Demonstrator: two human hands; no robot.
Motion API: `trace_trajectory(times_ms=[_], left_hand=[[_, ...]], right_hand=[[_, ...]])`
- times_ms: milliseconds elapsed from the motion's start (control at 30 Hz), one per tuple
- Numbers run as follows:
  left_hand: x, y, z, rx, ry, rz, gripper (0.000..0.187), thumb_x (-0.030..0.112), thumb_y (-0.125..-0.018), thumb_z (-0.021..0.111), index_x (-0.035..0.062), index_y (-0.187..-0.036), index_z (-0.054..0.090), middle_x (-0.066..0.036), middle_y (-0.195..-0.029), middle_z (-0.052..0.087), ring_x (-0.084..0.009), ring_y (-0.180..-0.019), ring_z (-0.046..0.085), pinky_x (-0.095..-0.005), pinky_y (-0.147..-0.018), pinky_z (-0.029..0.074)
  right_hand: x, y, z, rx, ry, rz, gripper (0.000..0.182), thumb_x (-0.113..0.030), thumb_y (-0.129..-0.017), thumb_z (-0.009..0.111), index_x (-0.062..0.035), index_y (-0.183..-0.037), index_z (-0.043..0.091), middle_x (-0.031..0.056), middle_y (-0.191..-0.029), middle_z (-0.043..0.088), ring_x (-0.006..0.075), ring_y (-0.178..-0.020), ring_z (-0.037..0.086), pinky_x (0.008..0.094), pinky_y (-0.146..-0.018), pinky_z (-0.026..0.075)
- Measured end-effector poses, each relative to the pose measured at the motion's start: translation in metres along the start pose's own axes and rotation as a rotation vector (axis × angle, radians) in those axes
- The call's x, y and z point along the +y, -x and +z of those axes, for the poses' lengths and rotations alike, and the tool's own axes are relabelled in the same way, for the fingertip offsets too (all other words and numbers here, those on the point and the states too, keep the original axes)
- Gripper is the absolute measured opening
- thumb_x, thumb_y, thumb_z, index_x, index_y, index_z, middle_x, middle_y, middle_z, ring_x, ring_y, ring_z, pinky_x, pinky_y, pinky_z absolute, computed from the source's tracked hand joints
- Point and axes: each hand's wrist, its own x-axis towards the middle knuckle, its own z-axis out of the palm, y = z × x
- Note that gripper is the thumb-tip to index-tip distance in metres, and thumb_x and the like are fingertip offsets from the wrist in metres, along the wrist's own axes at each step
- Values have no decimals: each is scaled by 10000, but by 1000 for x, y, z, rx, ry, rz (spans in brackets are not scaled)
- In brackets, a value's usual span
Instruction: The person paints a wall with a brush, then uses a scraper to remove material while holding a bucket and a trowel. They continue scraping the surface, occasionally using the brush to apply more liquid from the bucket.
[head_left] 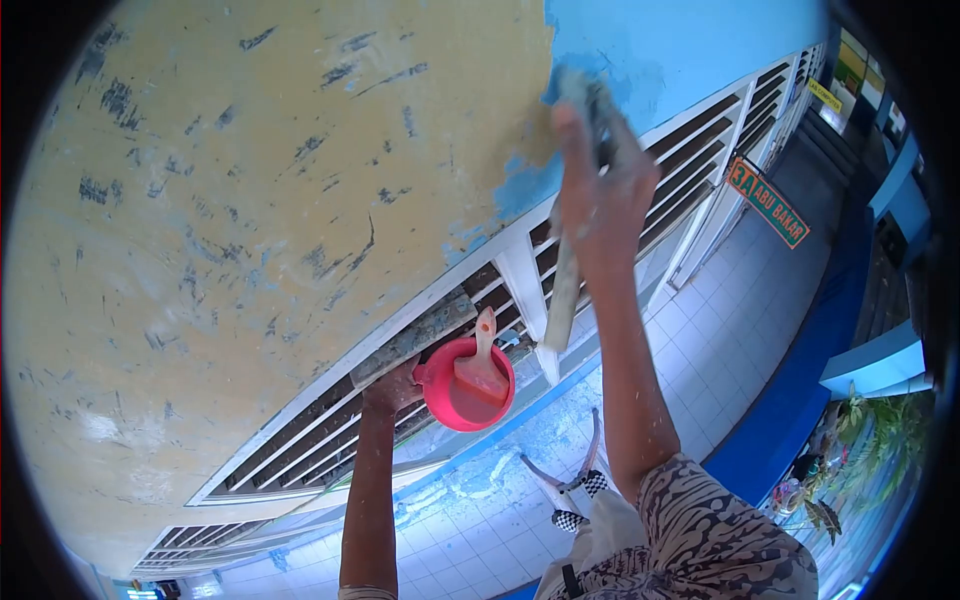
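My right hand (pixel 598 190) is raised against the wall and grips a scraper (pixel 572 262) whose long pale handle hangs down below my fist; its blade end meets the wall where blue paint (pixel 680 50) borders scraped yellow plaster (pixel 270 180). My left hand (pixel 392 388) is lower and holds a red plastic bowl (pixel 468 388) by its side. A paintbrush (pixel 482 362) rests inside the bowl with its handle sticking up. The bowl hangs close to the white louvred vent frame (pixel 330 420).
White louvred vents (pixel 700 150) run along under the wall. A hanging green and orange sign (pixel 768 202) reads "3A ABU BAKAR". Far below lie a white tiled floor (pixel 720 340), a blue low wall (pixel 800 400) and potted plants (pixel 860 440). A ladder leg (pixel 560 480) shows beneath me.
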Motion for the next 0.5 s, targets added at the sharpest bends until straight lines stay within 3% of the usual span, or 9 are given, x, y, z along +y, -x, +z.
trace_trajectory(times_ms=[67,167,233,300,333,367,400,500], left_hand=[[2,-2,-6,68,-27,28,934,714,-649,711,193,-1406,545,-118,-1484,475,-377,-1392,397,-573,-1165,255],[6,-4,-11,93,-73,47,916,702,-653,718,192,-1395,553,-120,-1471,488,-381,-1378,415,-572,-1159,269],[5,1,-13,55,-89,16,909,696,-656,721,190,-1392,555,-121,-1467,493,-383,-1374,420,-572,-1157,272],[6,-2,-14,33,44,24,906,685,-662,722,176,-1392,553,-128,-1456,503,-389,-1369,427,-576,-1153,276],[-4,0,4,93,-118,64,909,673,-662,730,165,-1394,550,-134,-1460,495,-391,-1374,418,-576,-1149,282],[-2,-2,0,83,-98,47,908,665,-657,736,163,-1392,552,-136,-1461,492,-392,-1374,417,-578,-1147,283],[1,-3,-4,67,-75,30,907,656,-652,742,161,-1389,554,-138,-1462,488,-392,-1373,415,-579,-1145,285],[-1,0,0,30,-37,22,924,668,-643,740,165,-1394,549,-136,-1474,475,-392,-1385,398,-578,-1154,268]], right_hand=[[32,25,13,52,145,-457,636,-343,-949,675,147,-1321,513,228,-929,716,242,-791,721,324,-748,569],[3,10,6,15,84,-329,643,-320,-941,679,170,-1317,500,261,-940,709,262,-826,730,333,-766,566],[-23,-13,0,-73,-8,27,650,-315,-937,675,180,-1317,493,275,-926,706,276,-830,735,349,-756,567],[-18,4,7,-28,34,-39,643,-318,-939,672,174,-1315,499,261,-898,708,256,-803,727,344,-730,564],[-10,13,13,26,75,-115,636,-321,-941,670,168,-1313,505,248,-870,710,235,-776,720,338,-704,561],[18,23,20,98,130,-386,637,-351,-944,670,139,-1321,516,195,-804,699,163,-704,666,308,-650,535],[13,19,19,101,130,-393,637,-351,-944,670,139,-1321,516,195,-804,699,163,-704,666,308,-650,535],[-26,-6,3,-42,-10,-15,656,-354,-936,684,145,-1323,507,183,-811,682,132,-708,631,291,-634,512]])
